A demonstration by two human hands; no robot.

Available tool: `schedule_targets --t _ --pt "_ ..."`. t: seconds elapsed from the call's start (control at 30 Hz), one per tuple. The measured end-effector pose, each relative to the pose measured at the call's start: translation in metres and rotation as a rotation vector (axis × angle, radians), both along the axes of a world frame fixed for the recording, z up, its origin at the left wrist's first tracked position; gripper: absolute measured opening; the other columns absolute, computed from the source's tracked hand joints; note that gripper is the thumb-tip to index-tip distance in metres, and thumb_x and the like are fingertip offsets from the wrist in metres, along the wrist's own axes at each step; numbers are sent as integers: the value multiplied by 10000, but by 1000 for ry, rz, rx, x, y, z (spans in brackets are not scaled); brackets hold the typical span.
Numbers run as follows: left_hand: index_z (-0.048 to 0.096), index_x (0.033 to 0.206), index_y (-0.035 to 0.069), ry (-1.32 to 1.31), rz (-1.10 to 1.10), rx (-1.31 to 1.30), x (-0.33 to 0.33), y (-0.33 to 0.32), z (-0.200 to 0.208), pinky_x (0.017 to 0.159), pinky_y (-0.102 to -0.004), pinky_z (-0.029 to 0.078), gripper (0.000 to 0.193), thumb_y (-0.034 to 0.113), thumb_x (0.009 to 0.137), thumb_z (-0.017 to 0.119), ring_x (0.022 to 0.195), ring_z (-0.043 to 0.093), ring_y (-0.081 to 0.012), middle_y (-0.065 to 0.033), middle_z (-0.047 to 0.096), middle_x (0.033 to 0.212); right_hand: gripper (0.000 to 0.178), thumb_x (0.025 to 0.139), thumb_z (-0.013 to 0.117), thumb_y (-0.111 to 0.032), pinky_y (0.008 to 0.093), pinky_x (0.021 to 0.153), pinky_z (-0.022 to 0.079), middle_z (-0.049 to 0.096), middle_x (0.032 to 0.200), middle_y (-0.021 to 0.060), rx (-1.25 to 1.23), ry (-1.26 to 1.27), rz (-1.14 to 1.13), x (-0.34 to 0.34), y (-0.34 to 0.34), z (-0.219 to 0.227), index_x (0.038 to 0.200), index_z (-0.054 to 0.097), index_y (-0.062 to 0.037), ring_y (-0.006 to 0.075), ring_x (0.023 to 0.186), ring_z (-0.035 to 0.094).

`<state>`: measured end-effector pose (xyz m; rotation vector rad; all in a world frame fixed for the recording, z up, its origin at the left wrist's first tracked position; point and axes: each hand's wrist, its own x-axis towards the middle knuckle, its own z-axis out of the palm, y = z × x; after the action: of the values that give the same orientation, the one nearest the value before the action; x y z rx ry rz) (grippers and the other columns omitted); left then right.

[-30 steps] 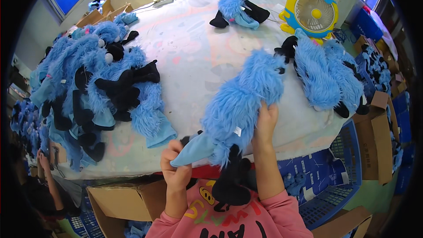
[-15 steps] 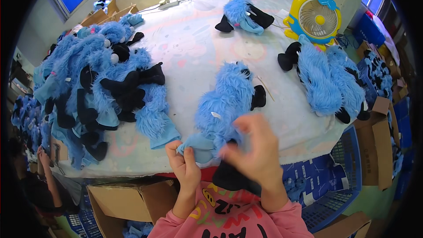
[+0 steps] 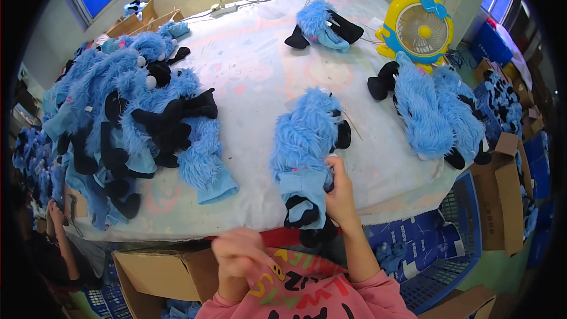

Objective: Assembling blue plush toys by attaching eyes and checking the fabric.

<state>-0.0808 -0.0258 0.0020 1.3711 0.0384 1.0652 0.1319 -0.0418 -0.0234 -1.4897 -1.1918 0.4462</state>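
A shaggy blue plush toy skin lies limp in front of me near the table's front edge. Its light-blue cloth opening faces me, with black fabric showing inside and a black foot-shaped piece hanging below. My right hand is closed on the right side of this cloth, thumb and fingers pinched together. My left hand is apart from it, in front of my chest past the table edge, its fingers smeared by motion. A thin stick lies just right of the toy skin.
Piled blue-and-black plush skins cover the table's left. More lie right and at the back, near a yellow fan. Below stand a cardboard box and a blue crate. Another person's hand shows at far left.
My left hand has let go of the light-blue cloth and drawn back toward me. My right hand now grips the cloth's right side. The toy skin's opening has turned toward me.
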Motion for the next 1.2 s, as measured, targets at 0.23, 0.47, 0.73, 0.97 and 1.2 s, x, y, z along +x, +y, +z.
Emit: schedule_targets --t 0.23,0.47,0.73,0.97,1.2 --pt "614 780 8 522 657 288 49 11 16 537 -235 406 128 -36 661 604 576 485 -170 -57 583 738 362 679 573 -15 295 694 412 515 917 107 24 58 27 -4 -3 0 1013 435 -28 230 754 502" --pt "599 870 35 993 783 468 72 7 6 581 -249 411 225 -36 657 605 641 514 -184 -65 571 829 357 682 577 -16 288 694 409 517 912 102 2 58 62 -7 -2 1 1011 438 -29 222 751 496" --pt "520 907 -16 270 714 -248 23 12 4 650 -229 413 125 15 827 429 671 486 -128 -65 544 819 342 687 575 -11 278 682 409 515 905 96 43 91 38 -4 -1 1 1001 442 -30 216 745 495" --pt "527 918 0 236 882 86 -13 15 -9 689 -245 410 130 61 842 442 676 507 -170 -85 562 800 300 689 577 -4 280 654 406 511 868 81 111 18 -61 0 3 11 962 455 -35 197 701 490" --pt "503 957 0 640 1152 304 45 4 -3 719 -255 419 216 35 751 556 759 518 -175 -94 548 893 293 659 557 29 265 590 407 525 802 66 34 130 -5 -22 -4 45 926 454 -32 177 630 482"
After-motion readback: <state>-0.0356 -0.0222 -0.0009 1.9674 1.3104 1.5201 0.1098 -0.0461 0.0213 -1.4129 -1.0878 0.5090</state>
